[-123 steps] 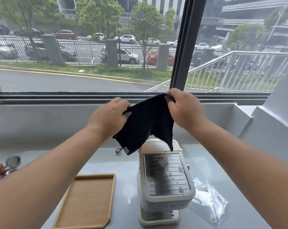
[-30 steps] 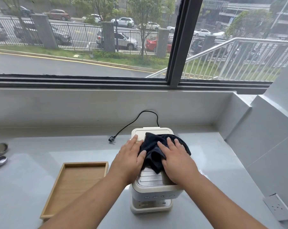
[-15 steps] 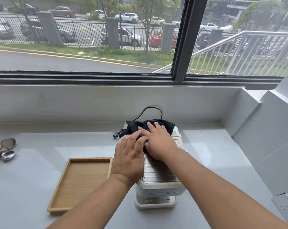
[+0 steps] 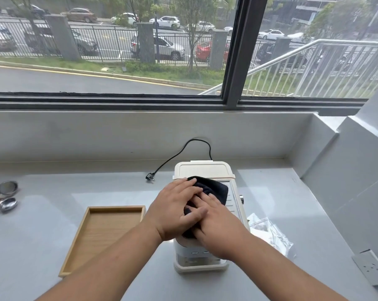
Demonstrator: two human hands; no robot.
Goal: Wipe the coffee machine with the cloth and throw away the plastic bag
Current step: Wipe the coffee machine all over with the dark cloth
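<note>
Head view: wooden tray (image 4: 105,232) left of coffee machine (image 4: 203,170), plastic bag (image 4: 270,233) right.

Of the person only the two arms are seen, reaching in from the lower edge; the left forearm (image 4: 118,257) and the right forearm (image 4: 281,272) are bare along all the length that shows; the left hand (image 4: 175,210) and the right hand (image 4: 218,227) are bare also; the fingers look rather broad; the nails are too small to judge.
</note>
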